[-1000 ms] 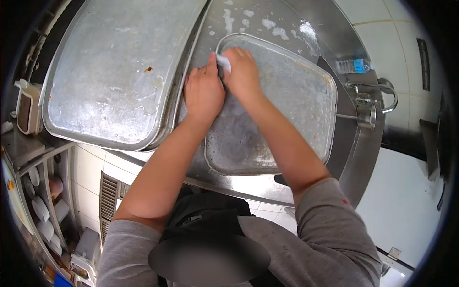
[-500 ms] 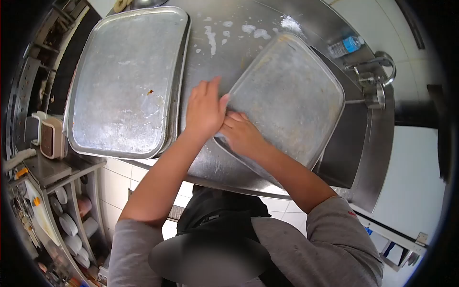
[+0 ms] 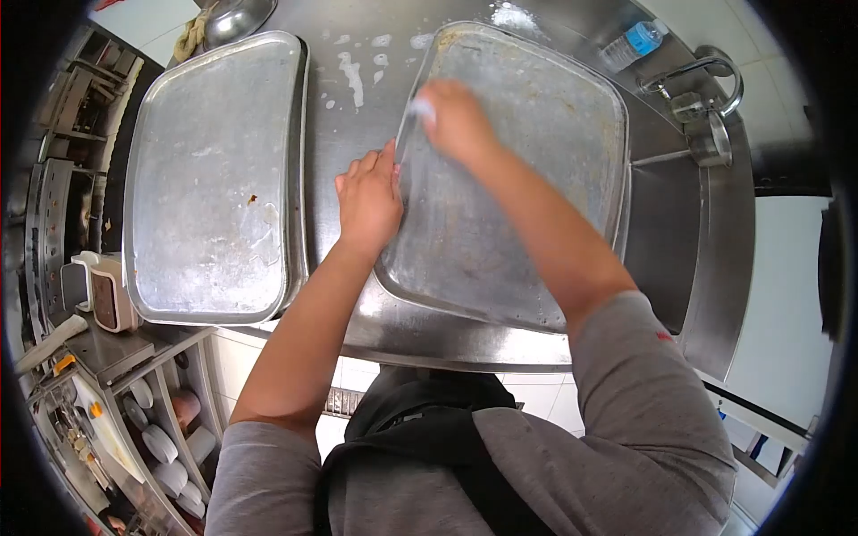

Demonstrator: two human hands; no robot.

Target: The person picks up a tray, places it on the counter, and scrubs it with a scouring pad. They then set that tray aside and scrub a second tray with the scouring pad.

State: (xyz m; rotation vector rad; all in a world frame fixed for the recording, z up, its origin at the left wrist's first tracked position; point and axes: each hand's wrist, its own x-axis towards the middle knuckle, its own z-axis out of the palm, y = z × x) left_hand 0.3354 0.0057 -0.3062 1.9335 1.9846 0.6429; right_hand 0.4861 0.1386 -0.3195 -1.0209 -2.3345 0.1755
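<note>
A large metal tray lies in front of me, its right side over the sink. At its left edge rests my left hand, fingers bent close together against the rim; whether they pinch the rim is hard to tell. My right hand, slightly blurred, is closed on a small white thing at the tray's upper left rim. That thing is mostly hidden by the fingers. To the left, another metal tray with a small brown spot sits on top of a stack.
A plastic bottle lies beside the faucet at the upper right. The sink is on the right. A metal bowl stands at the upper left. Shelves with white dishes are at the lower left.
The right-hand tray has turned straighter and shifted left. My right hand has moved up from beside my left hand to the upper left rim. My left hand has moved slightly down.
</note>
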